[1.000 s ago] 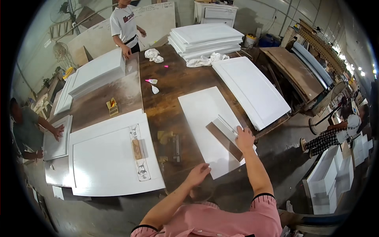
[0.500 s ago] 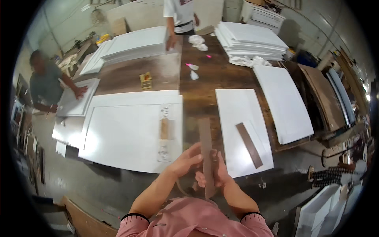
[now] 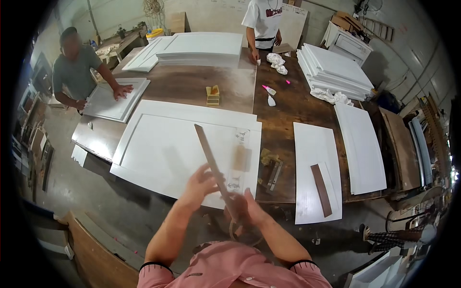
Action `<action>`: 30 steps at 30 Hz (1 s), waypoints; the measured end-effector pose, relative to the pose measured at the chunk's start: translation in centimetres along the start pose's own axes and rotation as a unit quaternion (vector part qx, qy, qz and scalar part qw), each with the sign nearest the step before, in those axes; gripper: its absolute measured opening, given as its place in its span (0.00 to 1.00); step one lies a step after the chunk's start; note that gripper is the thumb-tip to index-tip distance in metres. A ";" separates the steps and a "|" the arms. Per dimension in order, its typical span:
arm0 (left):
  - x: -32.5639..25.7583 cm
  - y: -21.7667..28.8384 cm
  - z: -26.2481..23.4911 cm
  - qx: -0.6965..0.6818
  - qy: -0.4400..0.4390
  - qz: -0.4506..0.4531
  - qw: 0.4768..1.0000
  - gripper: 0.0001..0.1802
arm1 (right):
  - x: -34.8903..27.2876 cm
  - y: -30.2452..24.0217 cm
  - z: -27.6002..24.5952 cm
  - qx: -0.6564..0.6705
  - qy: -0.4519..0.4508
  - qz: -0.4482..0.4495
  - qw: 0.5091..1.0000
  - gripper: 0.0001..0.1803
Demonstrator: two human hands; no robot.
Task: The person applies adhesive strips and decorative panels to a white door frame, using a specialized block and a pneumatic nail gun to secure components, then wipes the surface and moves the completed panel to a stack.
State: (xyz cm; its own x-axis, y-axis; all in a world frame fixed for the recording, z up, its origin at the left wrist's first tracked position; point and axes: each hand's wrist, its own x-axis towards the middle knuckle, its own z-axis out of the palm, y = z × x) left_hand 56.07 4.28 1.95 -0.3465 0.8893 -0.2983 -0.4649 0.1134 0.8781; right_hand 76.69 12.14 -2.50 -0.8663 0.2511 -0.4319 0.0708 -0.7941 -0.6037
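Note:
I hold a long, narrow brown strip (image 3: 210,152) tilted over the near edge of a large white panel (image 3: 168,144). My left hand (image 3: 199,186) closes its fingers on the strip's left side, around its middle. Lower down, my right hand (image 3: 246,209) wraps the strip's lower part; motion blurs it. A thin curled band (image 3: 234,231) hangs below the hands; what it belongs to is unclear. On the white panel, right of the strip, lies a printed label with a tan patch (image 3: 238,157). A second brown strip (image 3: 321,190) rests on a narrower white panel (image 3: 307,144) to the right.
On the brown table (image 3: 278,110) lie a small yellow box (image 3: 212,96), glue bottles (image 3: 271,101), a metal tool (image 3: 274,176) and white rags (image 3: 277,63). White panels (image 3: 336,67) are stacked far right. One co-worker (image 3: 79,72) touches a panel at left; another (image 3: 261,24) stands opposite.
The brown strip has swung left over the large panel and tilted, with both hands still on it. The view has turned left, uncovering the metal tool. The left co-worker's hand stays on the panel.

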 end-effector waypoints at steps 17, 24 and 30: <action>11.6 -0.5 -0.4 0.666 0.053 0.017 0.744 0.36 | 12.6 -3.7 -6.6 -0.672 0.422 -0.347 0.499 0.18; 13.3 -1.6 0.7 0.633 0.079 0.023 0.770 0.32 | 12.8 -4.0 -6.4 -0.670 0.421 -0.410 0.454 0.16; 13.4 -3.5 0.5 0.636 0.094 0.065 0.763 0.33 | 12.7 -4.1 -5.8 -0.644 0.415 -0.423 0.484 0.15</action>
State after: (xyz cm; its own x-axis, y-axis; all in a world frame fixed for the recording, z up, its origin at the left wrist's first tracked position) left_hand 53.45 15.98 -4.97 -0.4881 0.8642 -0.1219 0.7093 0.4742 0.5215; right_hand 68.27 21.81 -9.34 -0.3952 0.7450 0.5374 0.5763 0.6567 -0.4865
